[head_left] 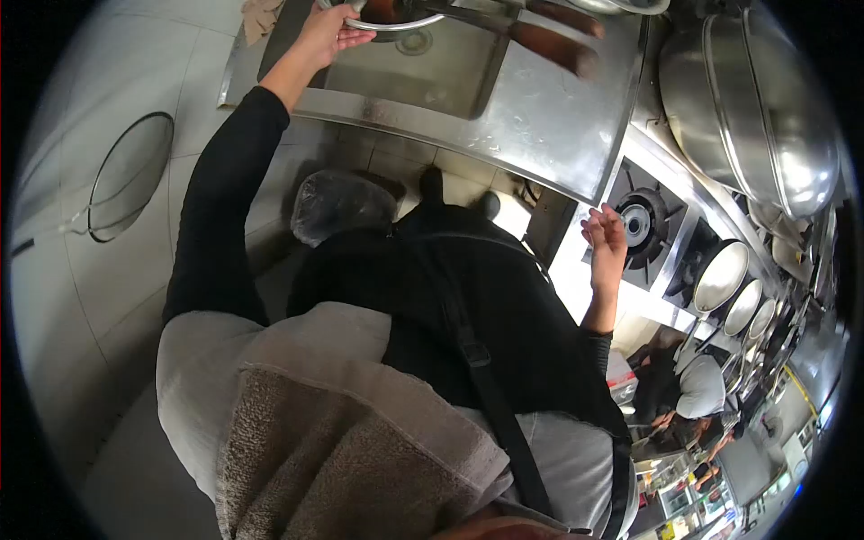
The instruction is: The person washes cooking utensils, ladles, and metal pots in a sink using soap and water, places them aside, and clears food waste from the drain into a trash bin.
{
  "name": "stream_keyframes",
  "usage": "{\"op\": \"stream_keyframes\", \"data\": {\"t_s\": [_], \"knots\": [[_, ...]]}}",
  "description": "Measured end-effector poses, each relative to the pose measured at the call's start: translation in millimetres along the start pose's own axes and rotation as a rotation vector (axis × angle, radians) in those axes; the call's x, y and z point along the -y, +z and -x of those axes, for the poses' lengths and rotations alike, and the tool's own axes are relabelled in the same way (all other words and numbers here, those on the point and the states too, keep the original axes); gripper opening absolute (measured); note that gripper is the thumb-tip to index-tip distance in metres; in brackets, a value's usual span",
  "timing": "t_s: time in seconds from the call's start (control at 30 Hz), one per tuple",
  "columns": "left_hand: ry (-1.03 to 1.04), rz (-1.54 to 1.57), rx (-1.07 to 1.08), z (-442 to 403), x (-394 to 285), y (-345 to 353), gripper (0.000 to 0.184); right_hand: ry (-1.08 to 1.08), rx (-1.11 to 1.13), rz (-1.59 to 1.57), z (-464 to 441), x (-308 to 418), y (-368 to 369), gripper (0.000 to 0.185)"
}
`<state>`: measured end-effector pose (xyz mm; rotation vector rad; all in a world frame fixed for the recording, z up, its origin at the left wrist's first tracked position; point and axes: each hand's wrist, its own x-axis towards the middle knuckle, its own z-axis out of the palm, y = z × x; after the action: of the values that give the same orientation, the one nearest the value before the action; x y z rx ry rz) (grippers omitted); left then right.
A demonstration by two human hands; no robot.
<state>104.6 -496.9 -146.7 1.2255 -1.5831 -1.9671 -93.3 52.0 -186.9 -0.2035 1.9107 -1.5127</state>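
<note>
Left hand (335, 34): fingers were closed on the rim of a metal bowl (396, 28)
Metal bowl: it sat above the sink (441, 90), partly out of view; the one-sided hold could have let it tip and spill
Brown handles (553, 49): they jutted over the counter (562, 117), where a knock could have swung them
Right hand (606, 232): fingers were loosely half-curled, visibly empty, near the burner (637, 223); contact with hot metal could have burned them

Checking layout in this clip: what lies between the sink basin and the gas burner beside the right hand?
In the head view, the steel drainboard lies between the sink basin and gas burner; the right hand appears near the drainboard's corner.
</note>
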Motion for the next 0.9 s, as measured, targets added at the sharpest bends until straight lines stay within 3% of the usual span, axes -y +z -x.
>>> {"op": "stream_keyframes", "data": {"t_s": [0.1, 0.23, 0.47, 0.63, 0.7, 0.77, 0.87, 0.9], "knots": [[-0.111, 0.091, -0.121, -39.0, 39.5, -7.6, 0.019, -0.131, 0.021, 0.181, -6.6, -16.6, 10.8, 0.035], [-0.250, 0.406, -0.234, -74.6, 91.8, 1.7, 0.013, -0.170, -0.049, 0.135, -27.3, -4.4, 33.4, 0.030], [-0.345, 0.504, -0.346, -121.5, 149.5, 3.2, 0.013, -0.224, -0.009, 0.367, -67.7, 38.5, 51.2, 0.028], [-0.380, 0.579, -0.097, -166.2, 200.4, -12.6, 0.018, -0.254, -0.042, 0.468, -95.2, 75.2, 90.7, 0.024], [-0.418, 0.515, -0.127, -179.4, 203.5, -14.1, 0.015, -0.286, -0.065, 0.501, -108.9, 83.0, 116.8, 0.023], [-0.487, 0.437, -0.078, -186.5, 189.1, -17.1, 0.047, -0.199, -0.048, 0.434, -118.5, 85.3, 143.1, 0.023], [-0.447, 0.433, -0.136, -193.9, 162.4, -22.1, 0.056, -0.171, 0.003, 0.393, -123.9, 93.8, 196.5, 0.028], [-0.292, 0.055, -0.334, -201.7, 166.0, -23.3, 0.058, -0.153, 0.009, 0.359, -122.6, 96.2, 213.1, 0.030]]}}
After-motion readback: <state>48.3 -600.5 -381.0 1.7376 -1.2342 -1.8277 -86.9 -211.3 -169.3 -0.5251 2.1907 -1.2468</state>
